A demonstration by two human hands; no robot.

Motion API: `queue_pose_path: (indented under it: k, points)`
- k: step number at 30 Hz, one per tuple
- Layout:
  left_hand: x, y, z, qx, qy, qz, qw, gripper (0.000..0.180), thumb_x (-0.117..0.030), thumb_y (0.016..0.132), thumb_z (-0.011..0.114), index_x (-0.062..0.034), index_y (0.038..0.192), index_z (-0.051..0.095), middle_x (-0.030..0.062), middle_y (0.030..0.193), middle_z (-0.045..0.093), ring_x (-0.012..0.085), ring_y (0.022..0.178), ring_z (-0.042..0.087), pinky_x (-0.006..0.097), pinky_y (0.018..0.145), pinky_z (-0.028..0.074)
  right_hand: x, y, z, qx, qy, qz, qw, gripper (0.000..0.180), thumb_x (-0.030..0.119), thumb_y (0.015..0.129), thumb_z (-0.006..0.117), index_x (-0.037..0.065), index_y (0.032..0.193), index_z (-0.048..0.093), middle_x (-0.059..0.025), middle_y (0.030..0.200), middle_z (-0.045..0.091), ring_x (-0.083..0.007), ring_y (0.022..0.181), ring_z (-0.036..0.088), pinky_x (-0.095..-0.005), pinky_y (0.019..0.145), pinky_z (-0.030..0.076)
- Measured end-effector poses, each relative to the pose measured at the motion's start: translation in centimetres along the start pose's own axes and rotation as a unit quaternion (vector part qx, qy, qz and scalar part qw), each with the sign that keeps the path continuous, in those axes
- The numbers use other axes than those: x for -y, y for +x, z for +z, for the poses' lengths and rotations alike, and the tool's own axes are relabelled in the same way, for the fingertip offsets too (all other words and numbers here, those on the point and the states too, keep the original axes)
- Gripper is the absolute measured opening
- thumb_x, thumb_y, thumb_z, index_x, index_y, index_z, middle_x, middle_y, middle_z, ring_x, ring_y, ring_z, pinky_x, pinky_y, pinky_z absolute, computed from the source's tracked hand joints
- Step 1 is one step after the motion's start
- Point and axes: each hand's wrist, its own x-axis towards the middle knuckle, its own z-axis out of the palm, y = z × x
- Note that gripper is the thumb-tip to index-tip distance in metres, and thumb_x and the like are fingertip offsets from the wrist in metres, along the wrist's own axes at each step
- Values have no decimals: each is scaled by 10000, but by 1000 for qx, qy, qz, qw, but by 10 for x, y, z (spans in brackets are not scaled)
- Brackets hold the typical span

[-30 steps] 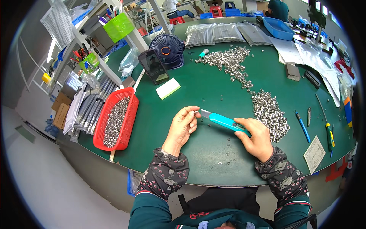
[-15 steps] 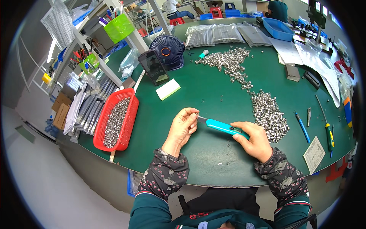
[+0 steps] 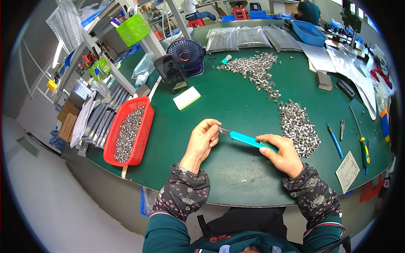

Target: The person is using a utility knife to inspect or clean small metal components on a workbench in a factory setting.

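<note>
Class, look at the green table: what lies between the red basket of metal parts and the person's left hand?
In the head view, only bare green table lies between the red basket and the left hand.

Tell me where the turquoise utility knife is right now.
In the head view the turquoise utility knife is just below centre over the green table, handle in the right hand, blade tip at the left hand.

My one head-worn fisheye view looked steeply down from above the green worktop (image 3: 236,101), facing away from the wearer's chest. It sat close over the worktop's near edge, whose straight lines bent toward the rim.
</note>
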Motion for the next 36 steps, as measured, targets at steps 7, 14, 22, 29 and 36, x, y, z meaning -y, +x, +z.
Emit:
queue_pose_path:
  k: [7, 14, 22, 29, 36]
  points:
    - [0, -1, 0, 3, 21, -8, 1000, 136, -133, 829, 554, -4, 874, 544, -22, 636, 435, 25, 481, 347, 150, 395, 286, -2, 0, 1, 10, -12, 7, 1000, 248, 144, 750, 586, 54, 981, 578, -122, 833, 602, -249, 707, 587, -315, 607, 454]
    - [2, -2, -1, -4, 31, -9, 999, 149, -152, 843, 537, -3, 847, 542, -11, 645, 448, 24, 470, 344, 150, 390, 282, 2, -2, 2, -31, -119, -23, 992, 251, 166, 732, 603, 86, 968, 580, -89, 716, 557, -269, 645, 547, -349, 569, 439]
    - [2, -2, -1, -27, 66, -22, 997, 160, -164, 861, 509, -15, 806, 530, -9, 641, 446, 21, 455, 332, 147, 383, 272, 3, -2, 3, -64, -199, -81, 975, 261, 157, 705, 615, 95, 956, 577, -67, 675, 510, -239, 648, 521, -355, 527, 420]
    - [-1, -4, 4, -33, 92, -31, 995, 219, -226, 872, 492, -34, 767, 516, -40, 576, 368, 26, 471, 298, 157, 398, 246, 5, -1, 5, -78, -227, -103, 965, 278, 138, 684, 626, 98, 955, 577, -55, 660, 487, -225, 621, 501, -345, 510, 412]
    - [-1, -3, 4, -31, 99, -36, 994, 239, -238, 881, 473, -37, 756, 507, -40, 562, 350, 29, 465, 281, 160, 399, 239, 7, -1, 3, -83, -240, -109, 961, 290, 133, 676, 631, 99, 959, 577, -52, 663, 485, -219, 621, 499, -337, 509, 413]
